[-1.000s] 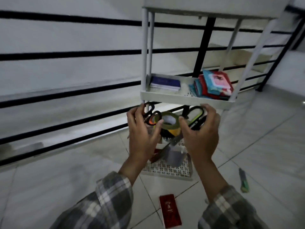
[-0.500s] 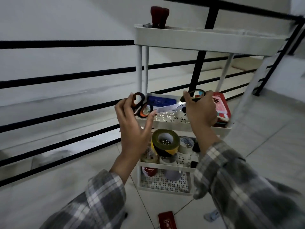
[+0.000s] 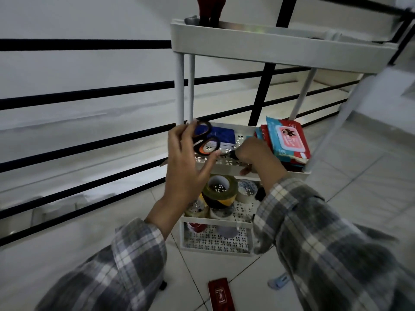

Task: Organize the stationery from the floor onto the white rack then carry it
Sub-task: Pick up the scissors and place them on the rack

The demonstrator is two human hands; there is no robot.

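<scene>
The white rack [image 3: 280, 47] stands on the tiled floor [image 3: 370, 176]. Its middle shelf holds a blue notebook [image 3: 224, 133] at left and stacked colourful packs [image 3: 287, 140] at right; below lie tape rolls [image 3: 221, 191]. On the near floor lie a red packet [image 3: 221, 294] and a small blue item [image 3: 278, 281].

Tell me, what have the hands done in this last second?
Both hands rose from in front of the tape rolls to the middle shelf, each carrying scissors. The left hand still holds the orange-and-black scissors above it; the right hand has lowered its dark scissors to the shelf, still gripping them. Rack, tape rolls and wipes packs stayed put.
</scene>
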